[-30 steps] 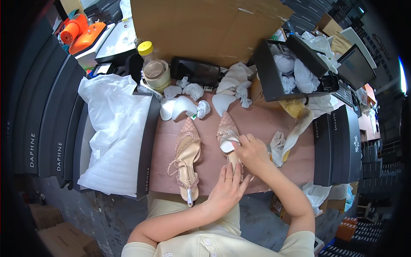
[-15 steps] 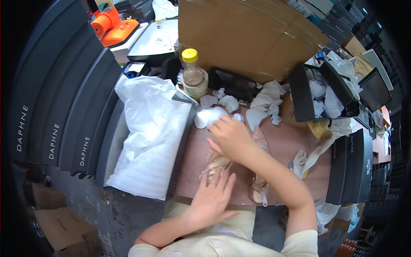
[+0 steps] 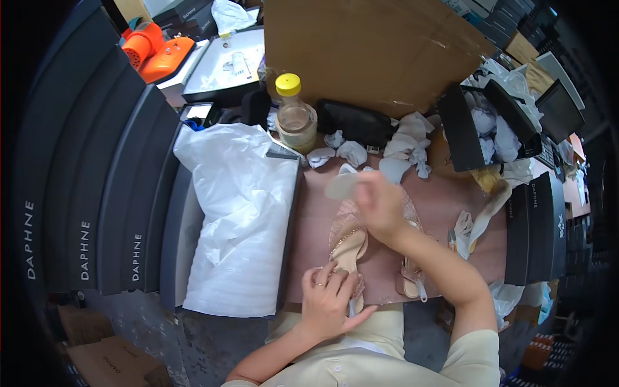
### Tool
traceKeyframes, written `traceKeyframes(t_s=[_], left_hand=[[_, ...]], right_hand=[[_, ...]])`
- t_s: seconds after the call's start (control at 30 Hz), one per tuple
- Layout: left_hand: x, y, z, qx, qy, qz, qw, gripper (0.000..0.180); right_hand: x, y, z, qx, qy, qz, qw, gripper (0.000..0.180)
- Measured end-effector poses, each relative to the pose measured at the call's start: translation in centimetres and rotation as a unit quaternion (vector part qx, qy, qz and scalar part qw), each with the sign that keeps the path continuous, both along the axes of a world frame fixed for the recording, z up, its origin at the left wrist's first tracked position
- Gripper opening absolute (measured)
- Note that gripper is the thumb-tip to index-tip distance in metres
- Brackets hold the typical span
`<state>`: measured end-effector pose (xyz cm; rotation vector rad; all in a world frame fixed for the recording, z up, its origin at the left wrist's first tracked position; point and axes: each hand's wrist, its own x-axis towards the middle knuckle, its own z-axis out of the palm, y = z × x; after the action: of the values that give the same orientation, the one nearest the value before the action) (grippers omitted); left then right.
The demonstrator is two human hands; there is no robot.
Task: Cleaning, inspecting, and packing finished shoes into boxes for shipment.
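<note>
My right hand (image 3: 382, 208) pinches a thin white rounded pad (image 3: 340, 186) above the far end of a pink sandal (image 3: 351, 248). The sandal lies on the table, toe end away from me, with a beaded strap and a pale insole. On its near part rest the fingertips of my left hand (image 3: 327, 298), spread, with the thumb held well apart. A matching sandal (image 3: 411, 274) lies to the right, partly covered by my right forearm. Beyond it sits another white pad (image 3: 394, 169).
A dark shoebox (image 3: 291, 222) with white wrapping (image 3: 235, 226) stands left, beside upright dark boxes (image 3: 138, 193). Behind are a yellow-capped jar (image 3: 296, 122), crumpled paper (image 3: 352, 153) and a cardboard panel (image 3: 367, 58). An open black box (image 3: 463, 138) of paper sits at right.
My right hand has lifted a white pad off the table and drawn it toward me, over the sandal. My left fingers have come down on the sandal. The view has shifted slightly.
</note>
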<state>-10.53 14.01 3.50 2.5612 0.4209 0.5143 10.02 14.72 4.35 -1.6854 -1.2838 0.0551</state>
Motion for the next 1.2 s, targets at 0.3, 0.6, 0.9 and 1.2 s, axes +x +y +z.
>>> traceKeyframes(t_s=[0.3, 0.6, 0.9, 1.2], left_hand=[[-0.2, -1.6, 0.1, 0.006, 0.058, -0.028, 0.998, 0.055], [-0.2, -1.8, -1.1, 0.01, 0.008, -0.032, 0.999, 0.049], [-0.1, -1.8, -2.0, -0.001, -0.029, -0.028, 0.999, 0.047], [1.4, -0.7, -1.1, -0.01, 0.124, -0.054, 0.991, 0.08]], right_hand=[[-2.6, -9.1, 1.3, -0.251, -0.246, 0.118, 0.929, 0.014], [-7.3, -7.3, -0.2, -0.379, -0.33, 0.112, 0.858, 0.017], [-6.1, -4.2, -3.7, -0.341, -0.408, 0.124, 0.838, 0.021], [1.4, -5.0, -0.2, -0.295, -0.146, -0.041, 0.943, 0.029]])
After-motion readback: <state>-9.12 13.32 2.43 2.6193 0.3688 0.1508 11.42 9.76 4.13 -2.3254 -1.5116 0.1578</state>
